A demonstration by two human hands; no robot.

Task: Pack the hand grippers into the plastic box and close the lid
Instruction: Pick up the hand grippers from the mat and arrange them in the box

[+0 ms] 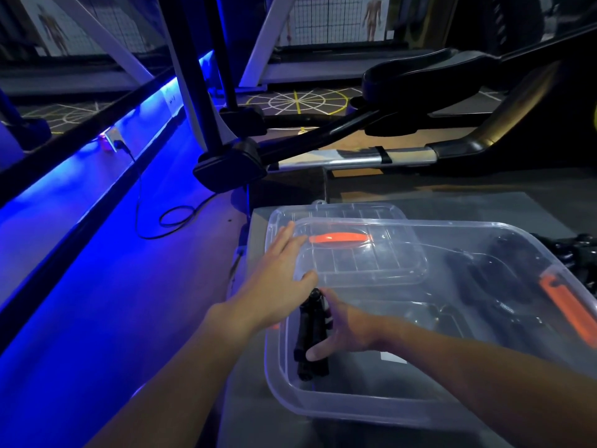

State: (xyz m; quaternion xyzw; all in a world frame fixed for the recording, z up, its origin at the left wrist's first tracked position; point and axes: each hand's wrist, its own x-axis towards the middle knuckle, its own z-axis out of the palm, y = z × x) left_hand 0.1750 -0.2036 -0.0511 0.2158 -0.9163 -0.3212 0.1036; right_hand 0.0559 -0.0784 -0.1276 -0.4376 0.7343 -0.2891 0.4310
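1. One black hand gripper [310, 337] is at the left end inside the plastic box [323, 412]; the right hand [342, 331] grips it with curled fingers.
2. More grippers [504, 286], black and orange, lie already at the right end.
3. The lid [361, 253] is not closed; it lies loose across the far left part of the box, and the left hand [277, 270] rests on it with straight fingers.
4. Left to do, I judge: release the gripper, then close the lid.

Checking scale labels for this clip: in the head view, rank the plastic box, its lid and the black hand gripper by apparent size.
1. plastic box, largest
2. lid, farther from the camera, so possibly understated
3. hand gripper, clearly smallest, partly hidden by the right hand
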